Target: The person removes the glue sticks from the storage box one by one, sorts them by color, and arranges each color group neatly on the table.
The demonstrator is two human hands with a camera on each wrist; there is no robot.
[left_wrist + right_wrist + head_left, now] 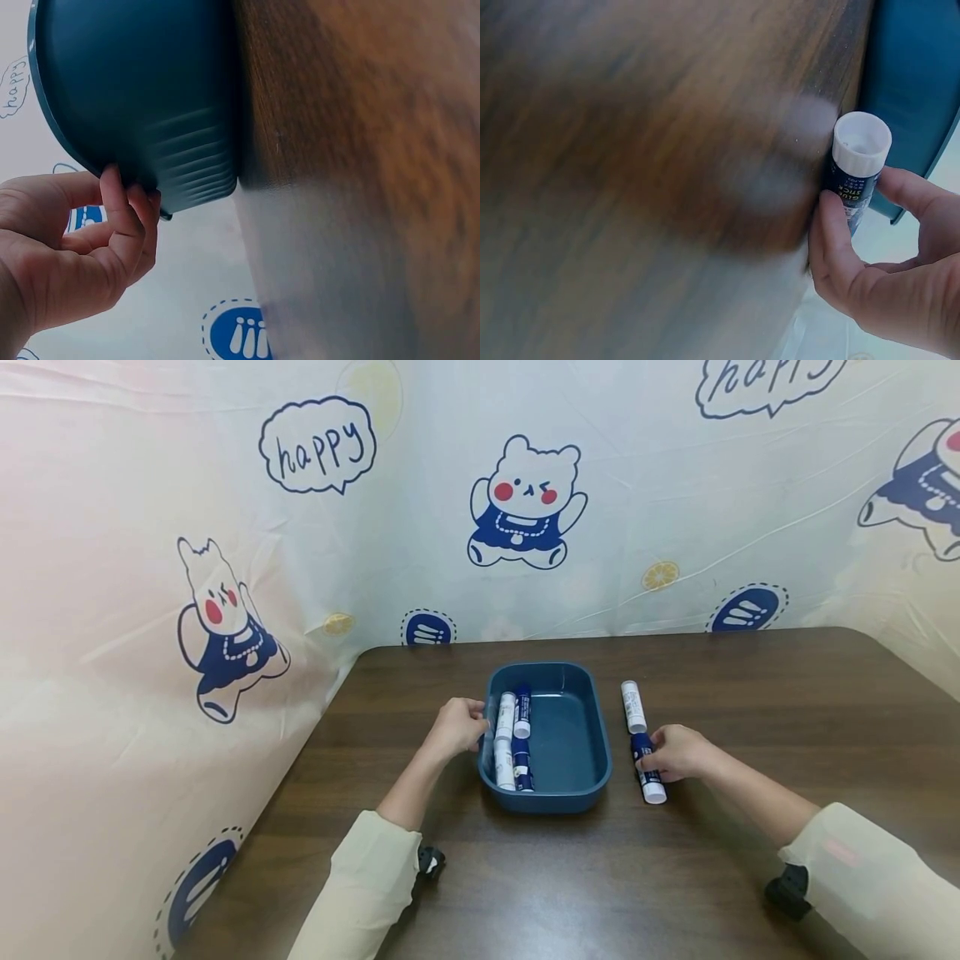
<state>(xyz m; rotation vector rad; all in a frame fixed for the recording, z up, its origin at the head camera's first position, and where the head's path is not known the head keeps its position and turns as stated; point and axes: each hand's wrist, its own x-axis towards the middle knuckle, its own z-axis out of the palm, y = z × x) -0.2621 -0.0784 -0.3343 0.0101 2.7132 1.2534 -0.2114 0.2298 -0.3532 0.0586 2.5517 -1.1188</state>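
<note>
Out on the brown table (750, 693), it's the blue bin (566, 747) at centre, and the left hand (456, 728) has its left rim, fingers bent against the outer wall and thumb at the edge, a close pinch! Over to the right of that bin, just beside it, lies the blue stick (648, 777), and the right hand (678, 753) has hold of it, thumb on one side, curled fingers on the other, only the stick's width between them! Its white cap (861, 142) points toward the person, and "GLUE STICK" reads on the label! Right off its far end, in line, lies a white stick (633, 707); whether the two touch, I cannot tell! Inside the bin, four more hug the left wall: two white ones (504, 764) outermost, two blue ones (522, 768) alongside, bare floor to their right
</note>
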